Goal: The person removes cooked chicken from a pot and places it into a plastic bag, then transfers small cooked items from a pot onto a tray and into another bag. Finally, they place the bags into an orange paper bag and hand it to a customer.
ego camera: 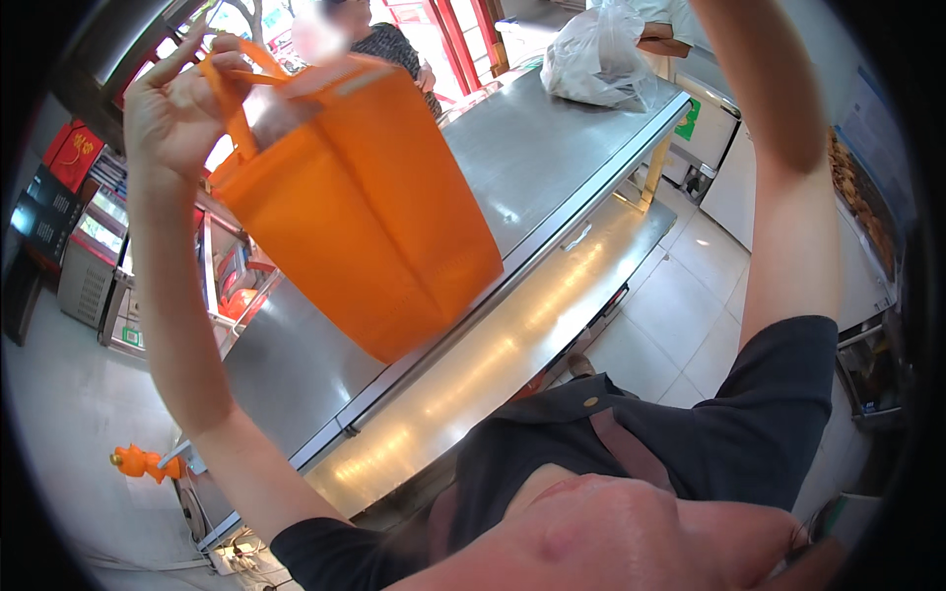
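My left hand (pixel 181 111) is raised at the upper left, its fingers closed around the handle straps of an orange fabric tote bag (pixel 362 199). The bag hangs tilted in front of the stainless-steel counter (pixel 547 159). Whether its lower corner touches the counter's front edge I cannot tell. Its side panel with a vertical crease faces me, and what it holds is mostly hidden. My right forearm reaches up past the top edge on the right, and that hand is out of view.
A tied translucent plastic bag (pixel 599 63) with something inside stands at the counter's far right end. Two people are beyond the counter, one with folded arms. A lower metal shelf (pixel 510 347) runs beneath the top. An orange figurine (pixel 140 462) sits beyond the counter's left end, near cables.
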Demonstrator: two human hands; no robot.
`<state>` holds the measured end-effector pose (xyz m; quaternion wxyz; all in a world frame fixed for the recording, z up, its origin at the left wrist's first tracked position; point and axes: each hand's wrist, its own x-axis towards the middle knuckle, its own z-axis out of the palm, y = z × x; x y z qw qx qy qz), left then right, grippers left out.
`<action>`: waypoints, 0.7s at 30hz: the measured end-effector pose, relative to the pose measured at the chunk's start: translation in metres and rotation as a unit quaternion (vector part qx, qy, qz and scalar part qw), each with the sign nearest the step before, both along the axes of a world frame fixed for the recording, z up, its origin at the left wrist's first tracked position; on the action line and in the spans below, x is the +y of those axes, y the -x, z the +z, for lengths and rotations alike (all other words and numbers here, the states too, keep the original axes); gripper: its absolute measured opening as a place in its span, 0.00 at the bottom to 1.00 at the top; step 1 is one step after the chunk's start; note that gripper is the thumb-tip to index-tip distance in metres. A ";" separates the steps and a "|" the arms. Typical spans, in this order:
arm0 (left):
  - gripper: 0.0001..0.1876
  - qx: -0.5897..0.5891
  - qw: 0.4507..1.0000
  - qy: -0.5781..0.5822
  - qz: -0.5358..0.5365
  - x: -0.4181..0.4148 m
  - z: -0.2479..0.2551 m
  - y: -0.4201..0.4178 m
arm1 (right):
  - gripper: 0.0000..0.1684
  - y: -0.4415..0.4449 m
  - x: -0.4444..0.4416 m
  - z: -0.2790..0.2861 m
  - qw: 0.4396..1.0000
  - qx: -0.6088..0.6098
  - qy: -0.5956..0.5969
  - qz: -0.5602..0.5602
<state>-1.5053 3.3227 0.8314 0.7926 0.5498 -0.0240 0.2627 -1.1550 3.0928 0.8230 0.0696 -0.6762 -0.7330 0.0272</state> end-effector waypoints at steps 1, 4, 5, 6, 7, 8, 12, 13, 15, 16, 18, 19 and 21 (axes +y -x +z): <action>0.19 0.025 0.996 -0.009 0.087 -0.012 0.015 -0.001 | 0.10 -0.012 0.003 -0.006 1.000 0.010 0.000 0.006; 0.17 0.065 0.962 -0.055 0.260 0.018 0.039 -0.013 | 0.12 -0.058 0.015 -0.019 1.000 0.020 0.008 -0.001; 0.17 0.100 0.954 -0.077 0.271 0.034 0.040 -0.025 | 0.12 -0.075 0.019 -0.022 1.000 0.012 0.018 -0.015; 0.16 0.136 0.942 -0.104 0.287 0.044 0.049 -0.035 | 0.13 -0.093 0.022 -0.024 0.999 0.006 0.022 -0.025; 0.15 0.170 0.930 -0.131 0.300 0.056 0.052 -0.048 | 0.13 -0.111 0.026 -0.025 0.999 -0.001 0.027 -0.037; 0.13 0.208 0.899 -0.149 0.355 0.054 0.057 -0.054 | 0.13 -0.127 0.046 -0.035 0.999 0.006 0.028 -0.022; 0.07 0.297 0.786 -0.280 0.464 0.122 0.072 -0.088 | 0.15 -0.199 0.109 -0.053 0.999 0.011 0.043 -0.018; 0.08 0.336 0.696 -0.344 0.533 0.112 0.086 -0.098 | 0.16 -0.212 0.122 -0.052 0.999 0.023 0.036 -0.003; 0.12 0.420 0.575 -0.464 0.527 0.136 0.101 -0.125 | 0.17 -0.241 0.140 -0.046 0.998 0.047 0.038 0.009; 0.11 0.399 0.523 -0.496 0.567 0.136 0.092 -0.142 | 0.17 -0.252 0.156 -0.045 0.996 0.078 0.047 0.025; 0.14 0.405 0.519 -0.478 0.582 0.173 0.089 -0.154 | 0.15 -0.269 0.190 -0.039 0.972 0.197 0.066 0.112; 0.15 0.390 0.536 -0.466 0.586 0.181 0.076 -0.165 | 0.13 -0.269 0.206 -0.036 0.964 0.241 0.063 0.096; 0.15 0.413 0.522 -0.448 0.597 0.201 0.059 -0.175 | 0.08 -0.261 0.233 -0.029 0.938 0.336 0.055 0.068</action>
